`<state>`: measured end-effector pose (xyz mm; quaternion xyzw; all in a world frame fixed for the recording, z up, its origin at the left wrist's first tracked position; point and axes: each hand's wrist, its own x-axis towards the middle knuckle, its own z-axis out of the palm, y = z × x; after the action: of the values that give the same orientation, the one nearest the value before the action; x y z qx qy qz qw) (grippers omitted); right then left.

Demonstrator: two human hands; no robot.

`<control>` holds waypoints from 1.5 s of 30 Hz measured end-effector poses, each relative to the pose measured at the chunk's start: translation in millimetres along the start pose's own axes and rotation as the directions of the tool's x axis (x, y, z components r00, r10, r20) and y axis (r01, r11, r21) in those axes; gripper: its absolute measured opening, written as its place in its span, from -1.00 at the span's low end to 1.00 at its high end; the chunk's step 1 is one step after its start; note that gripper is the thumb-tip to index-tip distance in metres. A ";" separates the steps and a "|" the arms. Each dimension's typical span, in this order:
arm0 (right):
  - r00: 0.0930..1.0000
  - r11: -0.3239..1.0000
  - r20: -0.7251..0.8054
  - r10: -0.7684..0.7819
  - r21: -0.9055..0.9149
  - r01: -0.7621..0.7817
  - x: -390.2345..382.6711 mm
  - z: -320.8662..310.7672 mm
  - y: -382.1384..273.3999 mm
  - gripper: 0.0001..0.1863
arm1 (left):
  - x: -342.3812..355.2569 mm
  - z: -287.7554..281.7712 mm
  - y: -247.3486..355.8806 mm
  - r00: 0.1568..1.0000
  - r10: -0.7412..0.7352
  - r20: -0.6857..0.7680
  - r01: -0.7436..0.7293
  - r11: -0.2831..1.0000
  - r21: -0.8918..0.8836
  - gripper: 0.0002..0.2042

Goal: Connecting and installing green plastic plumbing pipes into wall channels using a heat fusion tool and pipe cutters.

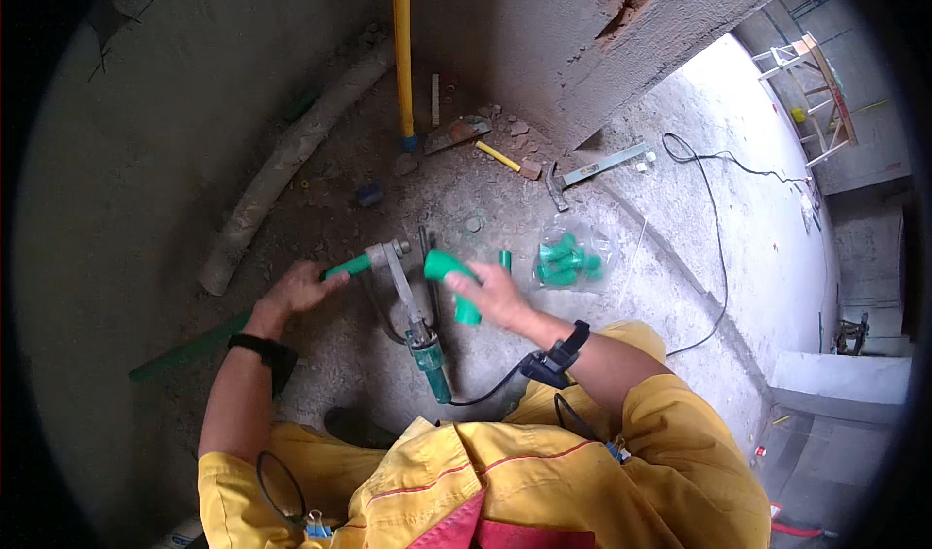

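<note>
Yellow shirt (553, 486): filled the bottom of the view.
Left hand (294, 292): fingers were wrapped around a green pipe (348, 268), whose end met the heating tool's head.
Right hand (502, 299): blurred, fingers were curled around a green fitting (447, 264), just right of that head.
Heating tool (429, 361): its green handle pointed toward the person.
Clear bag (604, 249): lay on the floor, holding more fittings.

Classifiable as a construction site from the raw wall (495, 49) behind the yellow conduit (402, 64), rubble (519, 129) right of its lower end, and stepladder (828, 93) far to its right.
</note>
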<state>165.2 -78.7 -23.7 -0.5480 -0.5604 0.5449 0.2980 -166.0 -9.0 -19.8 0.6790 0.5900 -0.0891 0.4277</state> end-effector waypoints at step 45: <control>0.777 0.713 0.589 -0.224 -0.445 0.543 -18.6 137.8 49.0 -0.49 | 5.3 7.0 -70.0 0.923 -0.227 -0.310 0.249 0.968 0.033 -0.37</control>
<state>55.2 -144.9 -96.2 -0.3205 -0.8625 0.3857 0.0685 -223.2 -14.3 -60.8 0.6228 0.7231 -0.0561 0.2935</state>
